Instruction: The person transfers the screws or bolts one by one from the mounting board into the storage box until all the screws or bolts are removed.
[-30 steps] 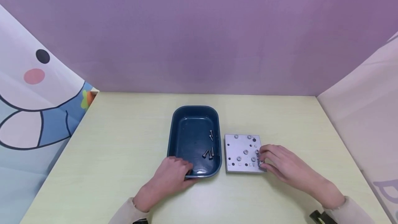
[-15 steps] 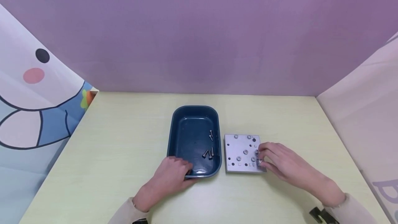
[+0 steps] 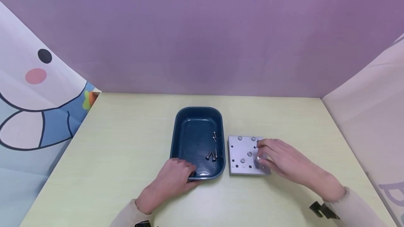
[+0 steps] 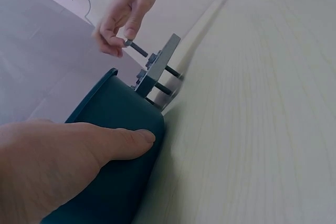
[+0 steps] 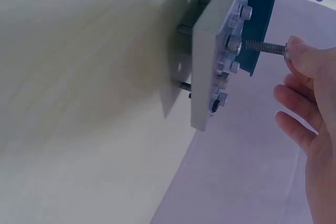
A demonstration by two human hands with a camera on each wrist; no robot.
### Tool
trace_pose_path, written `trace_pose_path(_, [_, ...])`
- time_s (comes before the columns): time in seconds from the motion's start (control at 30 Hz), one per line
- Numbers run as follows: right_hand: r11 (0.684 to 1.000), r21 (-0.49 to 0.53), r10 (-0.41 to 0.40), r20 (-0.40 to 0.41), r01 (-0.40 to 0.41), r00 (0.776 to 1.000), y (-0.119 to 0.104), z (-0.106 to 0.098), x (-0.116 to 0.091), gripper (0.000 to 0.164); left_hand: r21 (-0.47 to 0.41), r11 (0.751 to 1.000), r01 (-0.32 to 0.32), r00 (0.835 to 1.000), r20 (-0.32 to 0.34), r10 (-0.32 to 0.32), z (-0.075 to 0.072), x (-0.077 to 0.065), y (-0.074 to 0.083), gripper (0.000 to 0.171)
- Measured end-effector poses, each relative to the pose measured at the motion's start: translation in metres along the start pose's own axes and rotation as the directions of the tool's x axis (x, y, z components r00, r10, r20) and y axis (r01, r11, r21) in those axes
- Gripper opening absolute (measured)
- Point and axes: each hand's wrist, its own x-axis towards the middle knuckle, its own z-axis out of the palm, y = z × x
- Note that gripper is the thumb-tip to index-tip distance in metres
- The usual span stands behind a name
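At the left, the left hand (image 3: pixel 173 172) has its grip closed on the near left corner of a dark blue tray (image 3: pixel 193 134), fingers over the rim and thumb against the outer wall. The tray looks like light, stiff, smooth plastic that could slide on the tabletop (image 3: pixel 126 143), so the rim corner seems a sound place to steady it. Inside, toward its right wall, lie a few loose bolts (image 3: pixel 214 157), small, hard and probably slick, best picked up singly by the head or across the shank. Just right of the tray is a flat metal plate (image 3: pixel 237 148) with several bolts standing in its holes and shanks jutting below its underside. It is likely rigid and rather heavy for its size, and would best be taken by opposite edges, clear of the bolt heads. Above the plate's right part, the held bolt (image 5: pixel 266 48) is pinched by its head between thumb and finger of the right hand (image 3: pixel 281 155), its threaded shank bare and aimed at the plate. That small round head may twist in the fingertips, so a firm pinch suits it.
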Motion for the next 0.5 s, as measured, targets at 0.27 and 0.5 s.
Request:
trace_pose_path(0.27, [0.999, -0.02, -0.05, 0.011, 0.05, 0.999, 0.002, 0.001, 0.018, 0.04, 0.0, 1.0, 0.0, 1.0, -0.005, 0.0, -0.001, 0.001, 0.0, 0.045])
trace_pose_path(0.5, [0.998, -0.041, -0.048, 0.061, 0.051, 0.997, 0.002, 0.004, 0.029, 0.043, 0.001, 1.0, 0.0, 1.0, -0.001, 0.0, 0.0, 0.0, 0.0, 0.046])
